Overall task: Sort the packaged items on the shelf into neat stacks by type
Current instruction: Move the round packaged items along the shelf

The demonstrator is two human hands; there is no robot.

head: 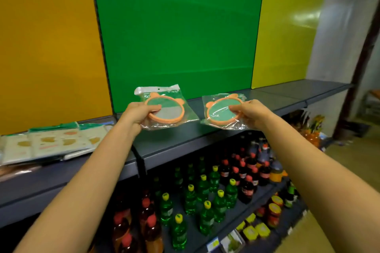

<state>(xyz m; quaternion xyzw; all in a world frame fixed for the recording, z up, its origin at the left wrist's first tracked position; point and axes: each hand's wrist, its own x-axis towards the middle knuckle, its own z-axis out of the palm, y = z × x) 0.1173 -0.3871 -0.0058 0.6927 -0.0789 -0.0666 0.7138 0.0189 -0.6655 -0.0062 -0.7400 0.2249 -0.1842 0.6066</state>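
left hand (141, 116) gripping left packet (170, 112), right hand (249, 114) gripping right packet (221, 112), same type; reckon lining rims up, stacking flat on shelf (174, 144).

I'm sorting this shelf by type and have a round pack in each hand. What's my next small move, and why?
Probably lay the right pack on the left pack, squared up, on the shelf. Both look alike: orange ring, green centre, clear bag. The left hand and right hand each grip one; the flat packets at left are a different type.
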